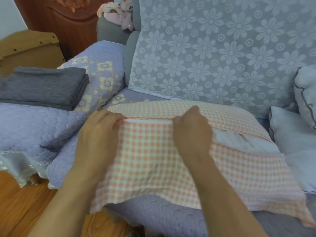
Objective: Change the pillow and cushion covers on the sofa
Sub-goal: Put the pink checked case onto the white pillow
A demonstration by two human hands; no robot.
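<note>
A pillow in an orange-and-white checked cover [153,159] lies flat on the sofa seat [162,218] in front of me. The cover's opening runs across its top. My left hand [100,132] pinches the opening's edge at the left. My right hand [191,132] grips the same edge about the middle. To the right of that hand the opening gapes and the white pillow [239,141] shows inside. Two white cushions with dark piping [297,130] sit at the sofa's right end.
A folded grey stack of fabric [42,88] rests on the quilted lilac armrest cover [100,69] at left. A lace floral throw [222,48] drapes the backrest. Orange wooden floor [20,207] shows at lower left, with a wooden cabinet [30,48] and a door behind.
</note>
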